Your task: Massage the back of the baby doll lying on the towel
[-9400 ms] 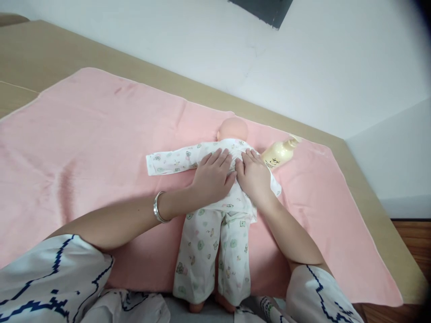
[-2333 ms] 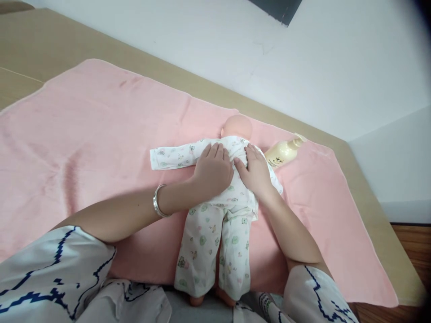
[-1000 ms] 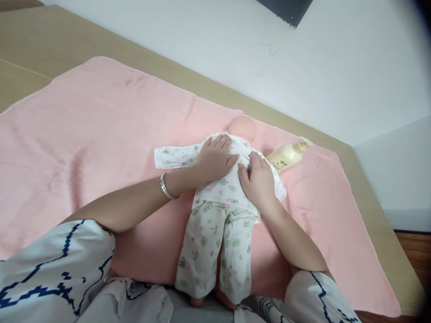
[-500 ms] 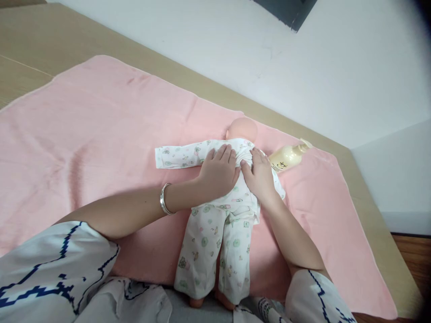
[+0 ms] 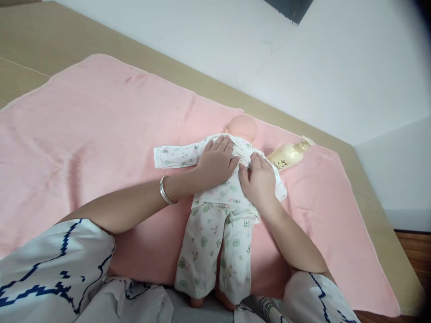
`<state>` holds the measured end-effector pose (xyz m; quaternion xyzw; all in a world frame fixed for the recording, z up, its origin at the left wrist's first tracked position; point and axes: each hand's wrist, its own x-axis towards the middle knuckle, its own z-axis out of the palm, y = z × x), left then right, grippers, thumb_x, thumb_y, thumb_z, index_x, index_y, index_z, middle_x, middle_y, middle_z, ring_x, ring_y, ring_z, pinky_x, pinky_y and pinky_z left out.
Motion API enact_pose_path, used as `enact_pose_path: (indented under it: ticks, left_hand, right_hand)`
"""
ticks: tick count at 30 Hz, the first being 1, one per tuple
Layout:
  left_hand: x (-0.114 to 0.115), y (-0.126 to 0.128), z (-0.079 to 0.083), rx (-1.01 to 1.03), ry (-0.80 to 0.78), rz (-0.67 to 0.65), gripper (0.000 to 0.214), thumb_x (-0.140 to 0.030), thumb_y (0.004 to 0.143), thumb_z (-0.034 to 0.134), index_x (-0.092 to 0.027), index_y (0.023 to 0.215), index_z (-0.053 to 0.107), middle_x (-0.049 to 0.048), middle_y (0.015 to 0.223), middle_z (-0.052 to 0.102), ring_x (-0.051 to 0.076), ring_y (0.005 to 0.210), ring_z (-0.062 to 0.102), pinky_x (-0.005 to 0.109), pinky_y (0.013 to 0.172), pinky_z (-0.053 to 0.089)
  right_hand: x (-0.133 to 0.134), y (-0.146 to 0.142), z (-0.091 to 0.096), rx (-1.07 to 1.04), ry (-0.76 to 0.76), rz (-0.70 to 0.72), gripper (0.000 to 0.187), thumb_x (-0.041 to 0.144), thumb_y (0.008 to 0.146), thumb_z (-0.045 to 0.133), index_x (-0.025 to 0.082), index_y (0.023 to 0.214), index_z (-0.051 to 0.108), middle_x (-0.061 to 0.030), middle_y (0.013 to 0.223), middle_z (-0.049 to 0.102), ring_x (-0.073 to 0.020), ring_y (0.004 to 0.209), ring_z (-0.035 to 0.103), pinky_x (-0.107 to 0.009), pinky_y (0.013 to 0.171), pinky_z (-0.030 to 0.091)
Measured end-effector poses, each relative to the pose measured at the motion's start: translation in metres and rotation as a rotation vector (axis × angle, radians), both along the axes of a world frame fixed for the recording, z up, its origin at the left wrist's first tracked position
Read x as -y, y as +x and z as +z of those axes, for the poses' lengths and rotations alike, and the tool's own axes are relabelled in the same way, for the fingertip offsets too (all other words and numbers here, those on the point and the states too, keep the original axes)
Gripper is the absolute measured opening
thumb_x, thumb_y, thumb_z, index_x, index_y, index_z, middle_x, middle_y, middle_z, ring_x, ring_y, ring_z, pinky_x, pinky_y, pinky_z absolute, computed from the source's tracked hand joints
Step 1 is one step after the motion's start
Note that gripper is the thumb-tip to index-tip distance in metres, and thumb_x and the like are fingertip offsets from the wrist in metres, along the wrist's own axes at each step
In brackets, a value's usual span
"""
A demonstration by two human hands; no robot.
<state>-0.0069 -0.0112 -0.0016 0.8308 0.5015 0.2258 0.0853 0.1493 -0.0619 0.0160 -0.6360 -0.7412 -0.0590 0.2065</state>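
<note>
A baby doll [image 5: 240, 127] lies face down on a pink towel [image 5: 101, 130], dressed in a white printed top and trousers [image 5: 212, 242]. My left hand [image 5: 215, 162] lies flat on the doll's upper back, fingers stretched toward the head. My right hand [image 5: 261, 181] rests flat beside it on the right of the back, thumb touching the left hand. One empty sleeve [image 5: 175, 154] stretches out to the left. The doll's feet reach the near edge.
A cream lotion bottle [image 5: 289, 154] lies on the towel just right of the doll's shoulder. The towel covers a tan wooden surface [image 5: 40, 45] that meets a white wall behind. A silver bangle [image 5: 164, 196] sits on my left wrist.
Both hands keep sliding up and down the doll's back; since half a second ago the left hand has moved slightly toward the head and the top has bunched up a little.
</note>
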Motion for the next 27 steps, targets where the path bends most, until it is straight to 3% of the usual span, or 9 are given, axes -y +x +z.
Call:
enact_pose_path:
  ticks: [11,20,27]
  left_hand:
    - [0.032,0.007,0.007,-0.079,0.080,-0.056,0.056,-0.027,0.103,0.031,0.008,0.143,0.048,0.0291,0.152,0.047,0.037,0.148,0.041,0.049,0.124,0.032]
    - [0.012,0.002,-0.003,0.057,0.051,-0.116,0.057,-0.028,0.100,0.036,0.002,0.148,0.043,0.0236,0.158,0.043,0.032,0.153,0.032,0.053,0.127,0.025]
    - [-0.003,-0.002,0.001,0.098,-0.075,-0.127,0.059,-0.031,0.102,0.032,-0.004,0.154,0.036,0.0165,0.165,0.034,0.028,0.156,0.025,0.051,0.129,0.018]
  right_hand:
    - [-0.022,0.012,-0.010,-0.076,-0.111,0.009,0.062,0.040,0.097,0.038,-0.001,0.143,0.049,-0.0270,0.152,0.049,-0.0382,0.146,0.043,-0.059,0.121,0.033]
    - [-0.020,0.010,-0.011,-0.067,-0.118,0.001,0.065,0.043,0.100,0.034,-0.001,0.146,0.046,-0.0255,0.155,0.047,-0.0361,0.148,0.040,-0.056,0.123,0.029]
    - [-0.016,0.008,-0.011,-0.037,-0.137,-0.003,0.066,0.046,0.101,0.033,0.001,0.148,0.043,-0.0262,0.157,0.043,-0.0372,0.150,0.036,-0.061,0.123,0.027]
